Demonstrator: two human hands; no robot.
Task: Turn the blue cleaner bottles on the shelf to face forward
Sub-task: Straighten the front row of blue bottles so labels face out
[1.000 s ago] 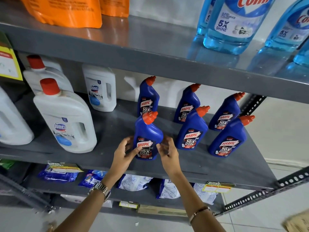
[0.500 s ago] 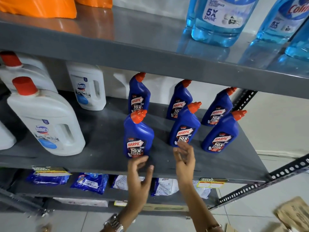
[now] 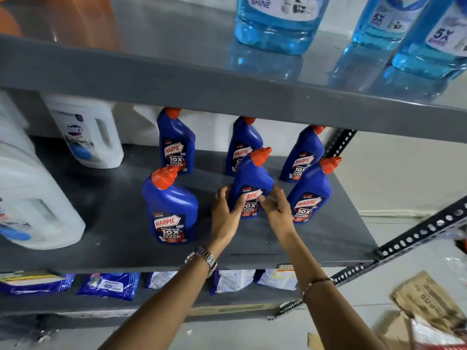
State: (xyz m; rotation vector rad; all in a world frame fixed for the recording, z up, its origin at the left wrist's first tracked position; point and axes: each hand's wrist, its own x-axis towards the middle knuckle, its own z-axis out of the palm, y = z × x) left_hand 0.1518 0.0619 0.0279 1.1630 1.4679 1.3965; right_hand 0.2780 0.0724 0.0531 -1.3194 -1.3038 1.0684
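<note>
Several blue Harpic bottles with orange caps stand in two rows on the grey middle shelf. My left hand and my right hand wrap the lower part of the front middle bottle from either side, fingers over its label. The front left bottle stands free with its label toward me. The front right bottle leans its cap to the right. Behind them stand the back left bottle, the back middle bottle and the back right bottle.
White Domex jugs fill the shelf's left side, one large jug near the front edge. Light-blue Colin bottles stand on the shelf above. Pouches lie on the shelf below. A slotted metal brace and cardboard are at right.
Both hands left the front left bottle, dropped back, then moved right and closed around the front middle bottle. The camera view shifted right and down.
</note>
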